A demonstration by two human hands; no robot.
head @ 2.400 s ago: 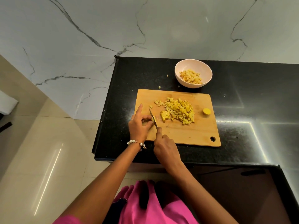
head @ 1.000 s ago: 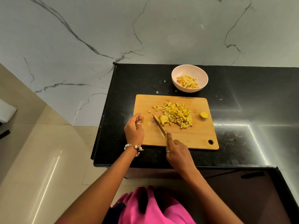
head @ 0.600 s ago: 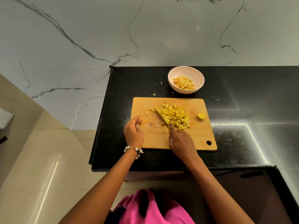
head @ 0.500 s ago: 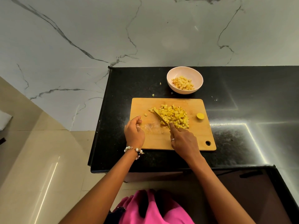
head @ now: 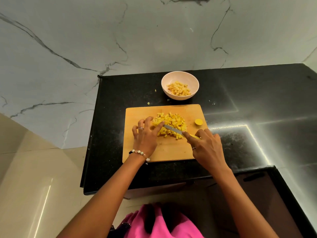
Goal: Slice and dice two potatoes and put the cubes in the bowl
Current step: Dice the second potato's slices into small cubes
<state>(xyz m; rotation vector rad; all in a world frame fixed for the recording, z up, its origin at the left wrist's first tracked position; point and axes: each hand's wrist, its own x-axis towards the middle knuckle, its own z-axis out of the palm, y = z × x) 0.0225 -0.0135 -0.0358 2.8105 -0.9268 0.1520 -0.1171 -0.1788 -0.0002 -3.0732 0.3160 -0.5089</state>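
- Right hand (head: 206,148) grips the knife (head: 173,129), blade flat across the potato cubes (head: 169,124); left hand (head: 145,134), fingers spread, cups the pile's far-left side.
- Best squeeze cubes between palm and blade before lifting.
- Beyond both hands, past the board (head: 164,152) edge, the bowl (head: 180,78) sits near, path open.

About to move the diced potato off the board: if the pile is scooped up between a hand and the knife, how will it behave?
The potato pile is many loose small cubes, so it will likely spread and shed pieces rather than lift as one. Stray bits on the counter suggest cubes escape easily. The cut faces probably are damp, so some may cling to the knife or the left hand.
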